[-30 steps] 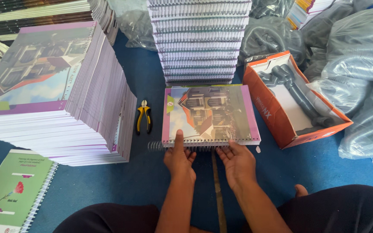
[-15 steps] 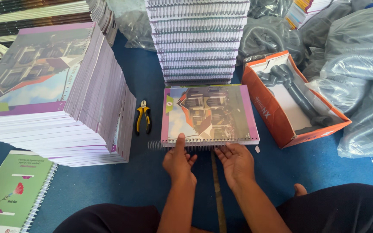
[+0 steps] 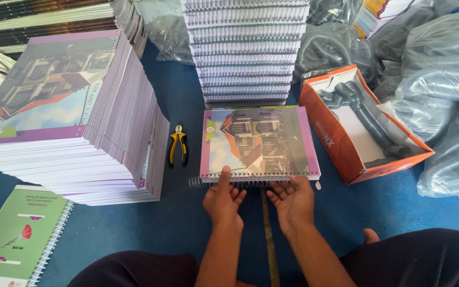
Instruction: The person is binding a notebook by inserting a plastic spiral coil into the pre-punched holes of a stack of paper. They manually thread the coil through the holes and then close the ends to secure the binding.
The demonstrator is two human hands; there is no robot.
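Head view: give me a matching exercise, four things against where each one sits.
Things:
1. pliers
2. orange box
3. green notebook
4. wire coil

Places:
A. bottom left corner of the floor
B. along the near edge of the notebook, at the left hand and right hand
C. between the tall purple pile and the notebook
D. right of the notebook

Pairs: 1-C, 2-D, 3-A, 4-B

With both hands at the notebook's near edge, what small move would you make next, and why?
Probably keep twisting the wire spiral rightward through the punched edge of the notebook. Its coil sticks out past the left corner, the left hand presses on that edge, and the right hand sits open beneath it.
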